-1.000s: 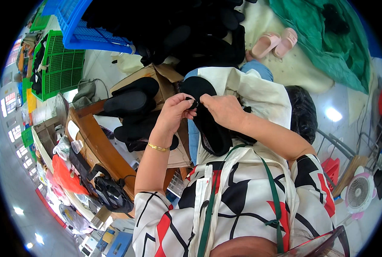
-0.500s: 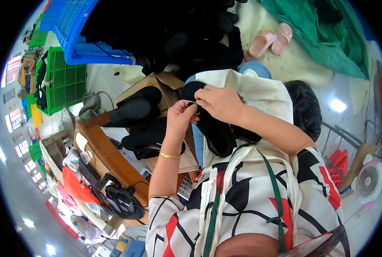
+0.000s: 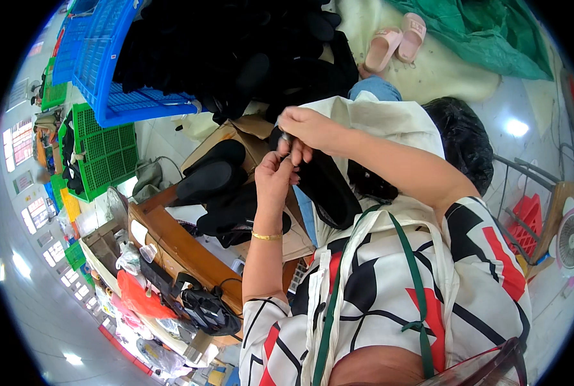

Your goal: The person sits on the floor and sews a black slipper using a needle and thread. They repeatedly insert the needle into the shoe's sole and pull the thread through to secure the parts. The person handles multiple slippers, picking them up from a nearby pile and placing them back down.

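A black fabric shoe (image 3: 329, 196) lies across my lap on the white apron cloth (image 3: 396, 128), its near end toward my belly. At the shoe's far left edge my left hand (image 3: 275, 174) is closed, thumb and fingers pinched together. Just above it my right hand (image 3: 305, 134) is closed too, its curled fingers pointing down toward the left fingertips. A small shiny bit shows at the right fingers, too small to name. What either pinch holds is hidden. Another dark piece (image 3: 372, 183) rests on my lap to the right of the shoe.
Black shoes (image 3: 213, 177) sit by an open cardboard box (image 3: 255, 128) at left. Beyond is a large dark heap (image 3: 235, 58) with a blue crate (image 3: 100, 64). A wooden table (image 3: 190, 241) carries a black bag (image 3: 200, 309). Pink slippers (image 3: 383, 50) and a black plastic bag (image 3: 459, 138) are at right.
My right hand has lifted slightly up and left, its fingers now curled downward. My left hand stays pinched by the shoe. The view has shifted a little.
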### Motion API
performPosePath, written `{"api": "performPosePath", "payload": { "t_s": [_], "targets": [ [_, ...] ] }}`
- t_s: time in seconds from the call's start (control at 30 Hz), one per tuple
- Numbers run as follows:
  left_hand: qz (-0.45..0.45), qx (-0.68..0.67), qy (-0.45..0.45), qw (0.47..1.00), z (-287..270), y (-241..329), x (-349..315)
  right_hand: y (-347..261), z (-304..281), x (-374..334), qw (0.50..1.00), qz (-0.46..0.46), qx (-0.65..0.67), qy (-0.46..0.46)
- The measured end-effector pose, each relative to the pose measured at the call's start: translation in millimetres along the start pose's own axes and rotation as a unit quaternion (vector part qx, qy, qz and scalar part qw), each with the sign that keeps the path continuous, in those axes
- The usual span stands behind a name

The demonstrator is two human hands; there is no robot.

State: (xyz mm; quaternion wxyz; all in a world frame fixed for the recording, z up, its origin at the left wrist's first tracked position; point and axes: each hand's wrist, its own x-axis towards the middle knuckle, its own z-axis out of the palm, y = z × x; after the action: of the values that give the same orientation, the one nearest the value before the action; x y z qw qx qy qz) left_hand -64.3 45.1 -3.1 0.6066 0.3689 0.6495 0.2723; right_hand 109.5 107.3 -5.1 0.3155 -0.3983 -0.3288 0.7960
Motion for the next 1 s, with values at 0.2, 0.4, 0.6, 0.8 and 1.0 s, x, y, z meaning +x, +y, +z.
{"api": "performPosePath", "payload": {
  "t_s": [0.2,0.4,0.6,0.8,1.0],
  "targets": [
    [0.006,0.005,0.015,1.000,2.2,-3.6,-2.0,-15.6,-92.5,-22.4,0.951,-0.047,0.284,0.114],
    [0.012,0.007,-0.007,1.000,0.4,-0.3,-0.9,-12.7,-106.2,-37.3,0.944,-0.215,0.122,0.219],
    [0.015,0.014,-0.017,1.000,-4.4,-1.2,-2.7,19.4,-56.2,-31.5,0.771,-0.320,-0.545,0.084],
    [0.338,0.367,0.179,0.848,8.8,9.3,-20.5,28.8,-47.9,-18.2,0.761,-0.320,-0.553,0.115],
    [0.347,0.426,0.121,0.827,9.2,7.5,-32.8,10.3,-5.6,-16.0,0.949,-0.283,-0.093,0.104]
  ]
}}
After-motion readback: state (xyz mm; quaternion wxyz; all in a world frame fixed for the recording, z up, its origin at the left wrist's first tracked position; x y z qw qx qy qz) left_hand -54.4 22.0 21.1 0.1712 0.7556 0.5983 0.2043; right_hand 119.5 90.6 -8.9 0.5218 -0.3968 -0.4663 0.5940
